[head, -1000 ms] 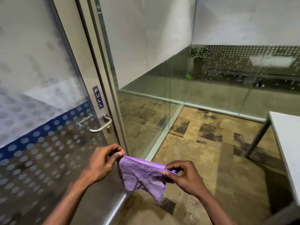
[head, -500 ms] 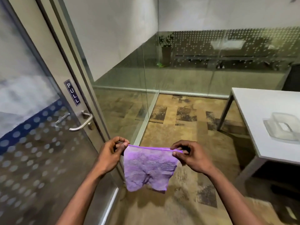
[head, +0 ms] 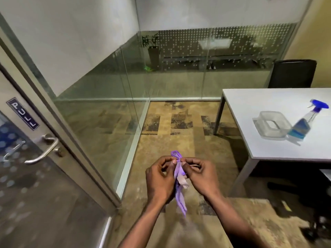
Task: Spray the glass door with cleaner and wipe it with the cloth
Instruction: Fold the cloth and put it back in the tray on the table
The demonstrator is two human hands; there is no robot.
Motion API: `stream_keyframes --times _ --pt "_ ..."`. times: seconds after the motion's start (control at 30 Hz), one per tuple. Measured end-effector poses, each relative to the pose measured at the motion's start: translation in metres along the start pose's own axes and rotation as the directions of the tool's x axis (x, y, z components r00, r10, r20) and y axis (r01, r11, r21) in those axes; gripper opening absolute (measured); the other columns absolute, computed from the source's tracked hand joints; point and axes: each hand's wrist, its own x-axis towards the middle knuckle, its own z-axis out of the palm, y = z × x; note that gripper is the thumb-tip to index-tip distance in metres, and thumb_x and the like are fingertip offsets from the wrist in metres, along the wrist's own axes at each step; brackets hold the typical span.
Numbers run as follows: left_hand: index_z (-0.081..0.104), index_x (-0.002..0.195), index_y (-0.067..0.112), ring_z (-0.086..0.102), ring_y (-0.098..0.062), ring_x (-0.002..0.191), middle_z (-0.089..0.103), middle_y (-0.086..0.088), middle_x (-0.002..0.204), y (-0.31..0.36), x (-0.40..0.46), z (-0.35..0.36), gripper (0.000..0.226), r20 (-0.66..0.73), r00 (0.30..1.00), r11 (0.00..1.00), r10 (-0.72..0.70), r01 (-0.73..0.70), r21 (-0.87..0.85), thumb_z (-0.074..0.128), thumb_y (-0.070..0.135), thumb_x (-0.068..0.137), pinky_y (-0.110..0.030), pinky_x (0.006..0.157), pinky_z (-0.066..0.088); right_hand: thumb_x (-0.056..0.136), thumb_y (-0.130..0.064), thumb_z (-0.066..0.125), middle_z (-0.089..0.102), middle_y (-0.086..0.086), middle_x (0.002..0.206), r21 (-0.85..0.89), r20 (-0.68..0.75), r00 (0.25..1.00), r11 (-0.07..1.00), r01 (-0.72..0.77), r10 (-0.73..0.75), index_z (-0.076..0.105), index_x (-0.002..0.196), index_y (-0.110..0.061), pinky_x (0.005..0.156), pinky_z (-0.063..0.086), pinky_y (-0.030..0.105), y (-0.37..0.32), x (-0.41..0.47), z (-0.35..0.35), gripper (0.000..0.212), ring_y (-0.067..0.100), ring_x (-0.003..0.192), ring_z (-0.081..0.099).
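Note:
A purple cloth [head: 179, 196] hangs folded between my two hands at the lower middle of the view. My left hand [head: 159, 181] and my right hand [head: 200, 178] pinch its top edge together, thumbs nearly touching. The glass door [head: 26, 185] with dotted frosting, a metal handle [head: 43, 153] and a PULL sign [head: 23, 114] stands at the left, apart from my hands. A spray bottle [head: 304, 122] with blue liquid and a blue trigger stands on the white table [head: 268, 104] at the right.
A clear plastic container [head: 272, 125] sits next to the bottle. A dark chair [head: 292, 73] stands behind the table. Glass partition walls [head: 111, 97] enclose the room's left and far sides. The floor [head: 172, 133] is patterned carpet.
My hands have come together, folding the spread cloth into a narrow hanging strip. The view has turned right, bringing the spray bottle and more of the table into sight.

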Motion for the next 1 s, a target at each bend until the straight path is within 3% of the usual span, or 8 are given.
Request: stream_keyframes --times 0.17,0.27,0.43,0.53,0.67,0.8,0.9,1.0 --pt "0.078 0.103 0.027 0.077 0.002 0.086 0.081 0.017 0.090 0.017 0.002 0.053 0.015 0.081 0.994 0.995 0.076 -0.081 0.062 0.071 0.016 0.096 -0.033 0.073 0.065 0.093 -0.029 0.078 0.082 -0.011 0.082 0.069 -0.016 1.000 0.998 -0.012 0.014 0.086 0.091 -0.027 0.067 0.058 0.018 -0.010 0.017 -0.053 0.008 0.001 0.074 0.077" --pt "0.073 0.121 0.038 0.074 0.009 0.093 0.080 0.022 0.101 0.025 0.005 0.080 0.030 0.204 0.971 0.982 0.125 -0.150 0.114 0.064 0.024 0.096 -0.032 0.077 0.065 0.088 -0.029 0.083 0.084 0.001 0.091 0.130 0.012 0.998 0.989 -0.067 0.066 0.084 0.098 -0.015 0.086 0.064 0.038 -0.004 0.033 -0.086 0.017 0.022 0.092 0.081" --pt "0.056 0.134 0.061 0.075 0.004 0.097 0.076 0.033 0.108 0.027 0.016 0.129 0.067 0.397 0.908 0.972 0.138 -0.200 0.120 0.059 0.005 0.097 -0.018 0.080 0.060 0.087 -0.016 0.082 0.083 -0.003 0.094 0.025 0.012 0.996 0.996 -0.086 0.086 0.084 0.097 -0.020 0.074 0.064 0.034 0.015 0.062 -0.141 0.011 0.017 0.087 0.079" --pt "0.054 0.145 0.046 0.074 0.005 0.102 0.079 0.026 0.106 0.025 0.027 0.160 0.063 0.374 0.915 0.974 0.154 -0.204 0.099 0.064 0.005 0.098 -0.009 0.083 0.055 0.090 -0.002 0.072 0.083 -0.008 0.095 -0.045 0.020 0.998 0.997 -0.064 0.065 0.083 0.095 -0.026 0.068 0.063 0.029 0.026 0.076 -0.179 0.027 0.012 0.083 0.078" --pt "0.056 0.143 0.038 0.066 0.006 0.117 0.074 0.018 0.123 0.026 0.045 0.196 0.065 0.247 0.969 0.999 0.019 -0.026 0.025 0.080 0.011 0.089 -0.020 0.097 0.056 0.091 0.003 0.066 0.083 -0.011 0.100 -0.083 0.070 0.997 0.996 0.034 -0.028 0.084 0.102 -0.020 0.074 0.060 0.020 0.033 0.089 -0.227 0.032 0.007 0.092 0.078" --pt "0.056 0.146 0.029 0.054 -0.001 0.139 0.062 0.012 0.147 0.030 0.064 0.230 0.063 0.654 0.734 0.965 -0.181 0.261 -0.026 0.081 0.016 0.089 -0.040 0.123 0.041 0.091 0.002 0.065 0.081 -0.019 0.102 -0.138 0.217 0.971 0.982 0.128 -0.097 0.080 0.100 -0.036 0.086 0.055 0.014 0.019 0.105 -0.271 0.042 0.001 0.099 0.075" --pt "0.067 0.136 0.016 0.067 -0.019 0.127 0.074 -0.003 0.132 0.034 0.079 0.254 0.048 0.779 0.619 0.956 -0.097 0.275 -0.099 0.077 0.008 0.090 -0.038 0.105 0.056 0.091 0.007 0.065 0.081 -0.015 0.105 -0.118 0.257 0.959 0.981 0.151 -0.117 0.078 0.104 -0.032 0.089 0.054 0.016 0.009 0.126 -0.301 0.044 0.002 0.102 0.074" --pt "0.076 0.122 0.011 0.076 -0.014 0.105 0.081 -0.005 0.115 0.037 0.093 0.276 0.032 0.790 0.610 0.941 -0.067 0.302 -0.153 0.075 0.005 0.091 -0.024 0.086 0.058 0.093 0.011 0.066 0.081 0.000 0.106 -0.039 0.199 0.971 0.988 0.147 -0.136 0.078 0.107 -0.018 0.088 0.056 0.021 0.005 0.151 -0.326 0.034 0.008 0.099 0.074"
